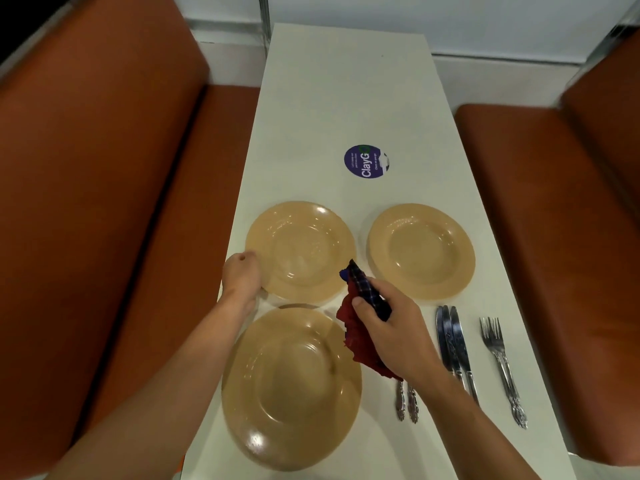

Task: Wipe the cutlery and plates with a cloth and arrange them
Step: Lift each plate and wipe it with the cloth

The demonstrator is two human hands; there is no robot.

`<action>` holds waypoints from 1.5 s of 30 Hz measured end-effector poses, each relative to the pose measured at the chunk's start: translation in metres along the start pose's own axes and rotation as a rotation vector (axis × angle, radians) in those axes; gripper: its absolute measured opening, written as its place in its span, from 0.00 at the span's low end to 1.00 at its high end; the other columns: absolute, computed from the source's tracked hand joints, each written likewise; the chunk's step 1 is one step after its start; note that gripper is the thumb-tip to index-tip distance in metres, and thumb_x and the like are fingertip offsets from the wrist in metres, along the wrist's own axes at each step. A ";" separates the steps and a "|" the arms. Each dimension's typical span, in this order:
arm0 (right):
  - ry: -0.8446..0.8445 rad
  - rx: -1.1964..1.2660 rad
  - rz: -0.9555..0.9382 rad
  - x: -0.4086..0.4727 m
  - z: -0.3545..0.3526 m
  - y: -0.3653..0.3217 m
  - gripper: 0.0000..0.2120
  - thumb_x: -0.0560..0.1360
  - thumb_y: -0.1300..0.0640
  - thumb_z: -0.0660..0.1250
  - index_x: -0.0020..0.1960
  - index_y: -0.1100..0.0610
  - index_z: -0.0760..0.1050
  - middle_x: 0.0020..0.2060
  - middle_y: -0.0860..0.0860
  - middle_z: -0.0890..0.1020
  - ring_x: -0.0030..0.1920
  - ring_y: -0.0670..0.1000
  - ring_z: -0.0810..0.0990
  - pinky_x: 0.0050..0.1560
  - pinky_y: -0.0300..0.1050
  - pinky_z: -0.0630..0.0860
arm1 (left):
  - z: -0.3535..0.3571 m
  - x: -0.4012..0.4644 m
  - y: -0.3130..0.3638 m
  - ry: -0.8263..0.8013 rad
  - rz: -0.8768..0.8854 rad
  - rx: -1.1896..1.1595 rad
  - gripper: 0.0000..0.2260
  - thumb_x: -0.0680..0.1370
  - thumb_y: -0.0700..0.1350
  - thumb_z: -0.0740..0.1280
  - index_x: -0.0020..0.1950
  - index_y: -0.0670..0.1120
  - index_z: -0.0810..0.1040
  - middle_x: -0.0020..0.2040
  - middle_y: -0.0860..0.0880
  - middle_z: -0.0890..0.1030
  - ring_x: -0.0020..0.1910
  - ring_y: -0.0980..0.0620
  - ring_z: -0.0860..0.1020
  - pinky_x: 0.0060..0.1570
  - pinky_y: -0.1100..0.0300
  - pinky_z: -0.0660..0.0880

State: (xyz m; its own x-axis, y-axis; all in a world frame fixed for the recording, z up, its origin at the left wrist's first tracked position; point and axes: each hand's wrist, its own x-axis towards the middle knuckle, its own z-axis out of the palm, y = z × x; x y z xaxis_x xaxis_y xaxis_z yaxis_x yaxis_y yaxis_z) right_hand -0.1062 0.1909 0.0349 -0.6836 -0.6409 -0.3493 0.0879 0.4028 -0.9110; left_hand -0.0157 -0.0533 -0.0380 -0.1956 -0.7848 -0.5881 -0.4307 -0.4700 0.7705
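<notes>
Item: far-left plate [300,251], on the surface [346,98] just ahead and left of my right hand [391,327]; my left hand [241,276] is the nearer, its grip closed on the plate's left rim. Right grip: fingers curled tight round the bunched cloth [360,306], its tip reaching that plate's right edge; near plate [292,386] directly beneath

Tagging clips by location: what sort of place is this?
Probably a restaurant or canteen booth: orange padded bench seats flank a narrow white table bearing a round "ClayGo" sticker.
</notes>
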 end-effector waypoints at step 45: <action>-0.456 -0.976 -0.659 0.013 0.062 -0.058 0.31 0.87 0.40 0.47 0.85 0.50 0.43 0.85 0.49 0.43 0.83 0.49 0.33 0.81 0.53 0.31 | -0.037 -0.125 0.031 -0.222 0.098 -0.444 0.17 0.87 0.56 0.58 0.59 0.47 0.82 0.49 0.46 0.89 0.49 0.49 0.88 0.52 0.51 0.81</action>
State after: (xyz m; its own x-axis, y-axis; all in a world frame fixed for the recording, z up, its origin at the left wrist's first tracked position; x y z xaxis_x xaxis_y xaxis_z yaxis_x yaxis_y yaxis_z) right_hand -0.0754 0.1184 0.0693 -0.0656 -0.9916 -0.1117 -0.8766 0.1107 -0.4682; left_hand 0.0285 0.0156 0.0684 -0.4195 -0.7516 -0.5090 0.0055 -0.5629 0.8265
